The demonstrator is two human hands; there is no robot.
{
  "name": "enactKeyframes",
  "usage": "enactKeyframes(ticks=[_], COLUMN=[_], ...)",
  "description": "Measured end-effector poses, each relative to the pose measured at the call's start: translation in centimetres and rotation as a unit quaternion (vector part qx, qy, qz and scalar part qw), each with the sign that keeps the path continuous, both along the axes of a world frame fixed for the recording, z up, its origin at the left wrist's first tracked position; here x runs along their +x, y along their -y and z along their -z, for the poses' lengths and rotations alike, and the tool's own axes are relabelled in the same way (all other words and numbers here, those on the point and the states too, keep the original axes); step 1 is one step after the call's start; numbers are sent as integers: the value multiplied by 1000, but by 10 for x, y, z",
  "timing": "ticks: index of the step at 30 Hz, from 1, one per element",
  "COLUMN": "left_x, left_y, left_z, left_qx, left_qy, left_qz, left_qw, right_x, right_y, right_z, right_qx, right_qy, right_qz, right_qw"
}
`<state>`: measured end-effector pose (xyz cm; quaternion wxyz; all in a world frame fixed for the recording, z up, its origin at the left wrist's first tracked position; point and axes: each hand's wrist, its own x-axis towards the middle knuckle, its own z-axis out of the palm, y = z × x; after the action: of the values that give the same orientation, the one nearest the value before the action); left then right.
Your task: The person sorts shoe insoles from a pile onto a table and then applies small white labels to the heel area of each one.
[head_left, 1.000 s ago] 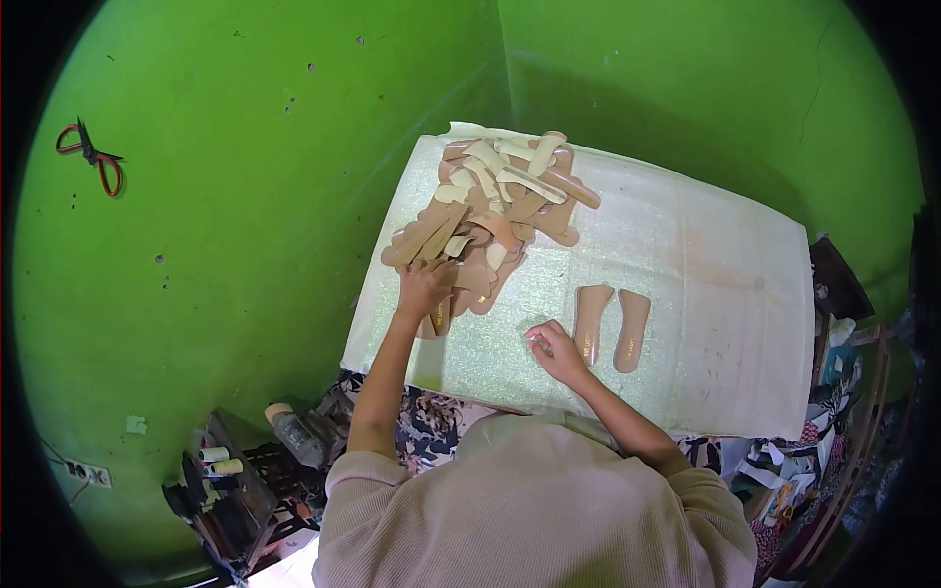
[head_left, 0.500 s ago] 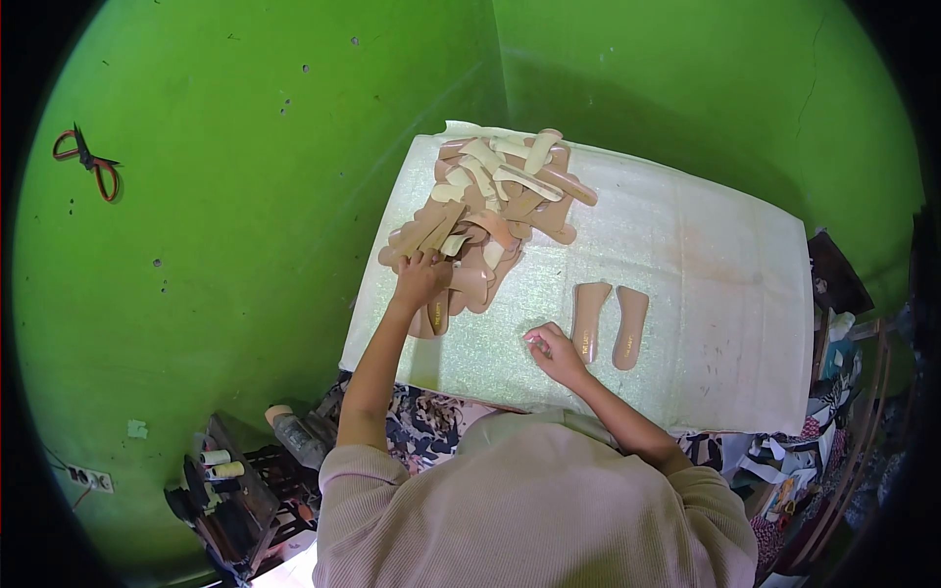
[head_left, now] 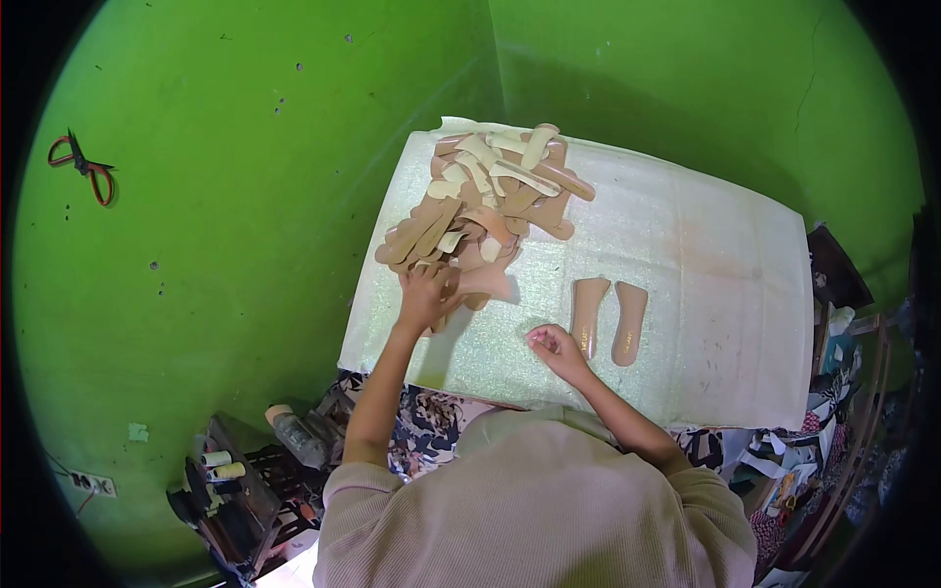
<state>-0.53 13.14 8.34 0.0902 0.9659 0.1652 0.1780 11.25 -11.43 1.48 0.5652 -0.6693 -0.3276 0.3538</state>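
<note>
A loose heap of tan shoe insoles [head_left: 439, 220], mixed with pale cream strips [head_left: 526, 177], lies on the back left of the table. At the heap's near edge, my left hand [head_left: 423, 297] has its fingers closed on a tan insole [head_left: 487, 281], which is slightly blurred. My right hand [head_left: 557, 353] rests over the table with its fingers loosely curled in and nothing visible in them. Just beyond its wrist lie two separate insoles side by side, the left one [head_left: 590, 309] partly hidden by the hand, the right one [head_left: 629, 323] showing gold lettering.
A pale, shiny cover [head_left: 725, 294] spreads over the table. Red-handled scissors [head_left: 82, 168] hang on the green wall. Thread spools [head_left: 224, 465] and a bottle [head_left: 297, 436] stand at lower left. Fabric scraps [head_left: 784, 461] crowd the lower right.
My left hand has shifted slightly right and down, and the insole at its fingers has moved right with it. My right hand has barely moved.
</note>
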Motion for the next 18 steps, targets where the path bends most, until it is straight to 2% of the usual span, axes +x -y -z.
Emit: enactKeyframes(ticks=[2, 5, 6, 9, 11, 18], left_x=[2, 9, 12, 21, 27, 42], left_y=[18, 35, 44, 75, 87, 119], left_z=[1, 24, 28, 26, 28, 15], left_qx=[-25, -149, -153, -181, -204, -189], left_qy=[13, 107, 132, 111, 117, 62], left_qz=[-36, -26, -24, -72, -64, -57], left_qw=[999, 983, 979, 974, 970, 978], right_x=[1, 5, 6, 8, 10, 15], right_y=[0, -4, -5, -9, -9, -10], right_z=[4, 12, 8, -12, -20, -14], right_qx=[-24, -7, 2, 20, 22, 75], right_qy=[-84, -148, -148, -141, -126, -126], right_qz=[4, 43, 64, 119, 147, 203], right_qw=[996, 988, 987, 983, 981, 968])
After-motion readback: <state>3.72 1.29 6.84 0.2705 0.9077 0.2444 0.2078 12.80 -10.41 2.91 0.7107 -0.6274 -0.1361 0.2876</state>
